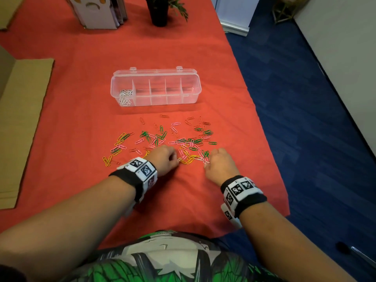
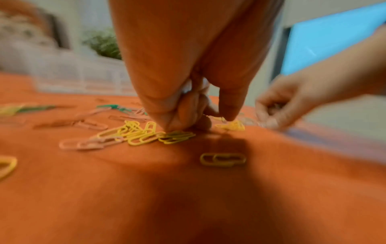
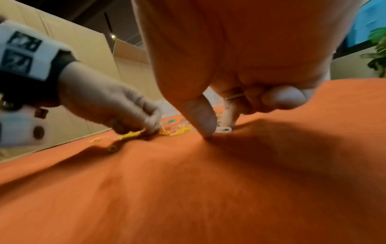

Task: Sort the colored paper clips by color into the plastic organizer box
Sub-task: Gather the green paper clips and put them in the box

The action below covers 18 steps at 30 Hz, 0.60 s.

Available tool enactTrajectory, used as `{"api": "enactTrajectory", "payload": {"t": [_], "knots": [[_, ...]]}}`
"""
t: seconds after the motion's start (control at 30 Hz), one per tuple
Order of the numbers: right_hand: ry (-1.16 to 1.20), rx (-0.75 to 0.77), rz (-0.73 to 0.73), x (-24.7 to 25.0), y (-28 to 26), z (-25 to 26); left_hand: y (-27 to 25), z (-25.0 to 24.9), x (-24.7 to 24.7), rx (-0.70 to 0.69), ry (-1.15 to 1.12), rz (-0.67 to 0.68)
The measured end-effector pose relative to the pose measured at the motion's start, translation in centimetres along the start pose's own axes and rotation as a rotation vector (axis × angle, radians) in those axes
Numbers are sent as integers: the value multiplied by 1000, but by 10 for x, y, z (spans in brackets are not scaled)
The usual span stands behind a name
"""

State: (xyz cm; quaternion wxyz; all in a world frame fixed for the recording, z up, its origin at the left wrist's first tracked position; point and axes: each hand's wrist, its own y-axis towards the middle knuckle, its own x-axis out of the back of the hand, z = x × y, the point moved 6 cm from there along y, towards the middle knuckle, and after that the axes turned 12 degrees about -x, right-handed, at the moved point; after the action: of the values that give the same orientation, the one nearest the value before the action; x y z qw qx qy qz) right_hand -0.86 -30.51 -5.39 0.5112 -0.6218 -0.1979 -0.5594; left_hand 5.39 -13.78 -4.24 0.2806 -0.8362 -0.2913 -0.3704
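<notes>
A: Paper clips (image 1: 162, 141), where do they lie?

B: Scattered loose on the red cloth (image 1: 183, 200) over the worktop, just in front of the organizer box (image 1: 155, 88): green, pink, yellow and red ones mixed together. A bunch of white clips (image 1: 125, 96) sits in the box's leftmost compartment; its other compartments look bare.

A: And the left hand (image 1: 163, 159)?

B: Down at the near edge of the scatter, fingers curled, tips pressed onto a small heap of yellow clips (image 2: 142, 133). It seems to hold some clips inside the curl, though blur hides how many.

A: The right hand (image 1: 220, 162)?

B: Just beside it to the right, also at the near edge. Thumb (image 3: 201, 118) and forefinger reach down to the cloth at a white clip (image 3: 224, 130); the other fingers are curled over a thin clip held against the palm.

A: Anything else on the worktop?

B: A potted plant (image 1: 160, 11) and a cardboard holder (image 1: 95, 13) at the far end, flat cardboard (image 1: 22, 110) at the left.
</notes>
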Motion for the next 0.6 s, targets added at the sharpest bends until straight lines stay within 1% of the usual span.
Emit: {"api": "enactTrajectory", "payload": {"t": [0.07, 0.1, 0.17, 0.23, 0.3, 0.37, 0.43, 0.5, 0.6], "knots": [[-47, 34, -18, -6, -2, 6, 1, 11, 2, 124, -249, -61], [-57, 48, -11, -8, -1, 8, 1, 15, 2, 177, -418, -92], [-31, 66, 54, -9, -2, 11, 1, 11, 1, 246, -762, -124], [109, 59, 139, -3, -1, 10, 1, 1, -2, 338, -1051, -95], [335, 10, 186, 9, 2, 3, 2, -10, -4, 412, -1231, -38], [570, -64, 198, 19, 8, -9, 7, -20, -9, 450, -1327, 6], [788, -119, 217, 25, 12, -18, 12, -30, -14, 487, -1347, 23], [948, -161, 299, 26, 14, -20, 18, -38, -20, 480, -1276, 30], [1207, -238, 413, 28, 14, -21, 27, -45, -26, 428, -1173, 26]]}}
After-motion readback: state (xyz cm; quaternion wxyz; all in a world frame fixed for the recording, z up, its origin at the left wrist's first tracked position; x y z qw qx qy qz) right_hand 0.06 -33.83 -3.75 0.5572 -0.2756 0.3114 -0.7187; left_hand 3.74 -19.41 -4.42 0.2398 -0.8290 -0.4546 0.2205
